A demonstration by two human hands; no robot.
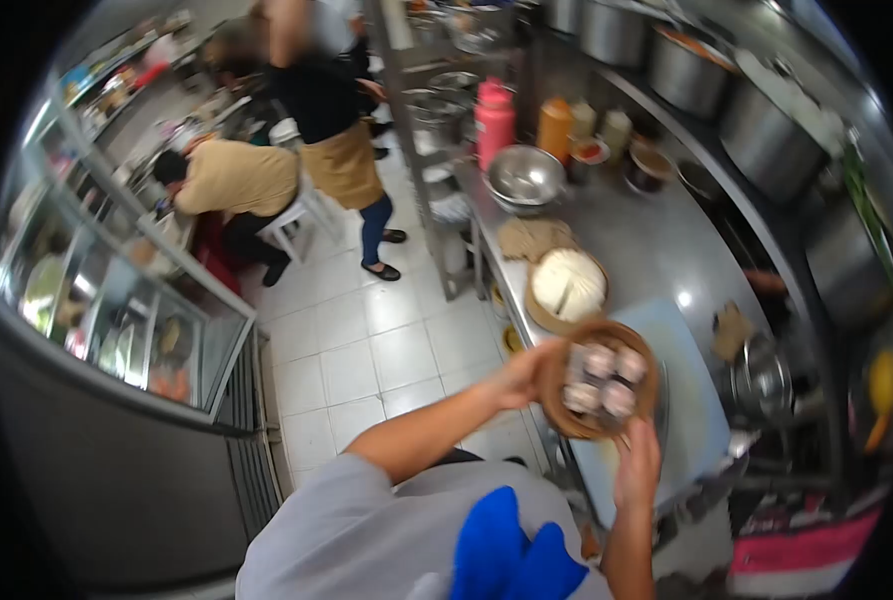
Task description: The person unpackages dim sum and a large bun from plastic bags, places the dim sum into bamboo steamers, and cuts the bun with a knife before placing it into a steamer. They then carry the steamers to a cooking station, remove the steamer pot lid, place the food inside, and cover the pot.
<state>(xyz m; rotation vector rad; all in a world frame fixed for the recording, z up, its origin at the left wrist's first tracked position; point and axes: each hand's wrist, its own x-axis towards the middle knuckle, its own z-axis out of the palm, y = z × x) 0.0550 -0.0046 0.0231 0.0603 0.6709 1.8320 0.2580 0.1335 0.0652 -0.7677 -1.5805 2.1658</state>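
A round bamboo steamer basket (554,418) with several pinkish dumplings (599,380) inside is held up over the light blue board (691,400). My left hand (528,376) grips its left side, and my right hand (637,456) holds its lower right rim. Parts of the fingers are hidden by the basket. Just beyond it, another round basket (538,308) holds something white (568,284). A brown cloth (531,240) lies behind that basket.
A metal bowl (526,177), pink bottle (493,122) and orange bottle (554,130) stand at the back of the steel counter (656,240). Large pots (771,125) line the right shelf. Two people are at the upper left, near a glass cabinet (116,300).
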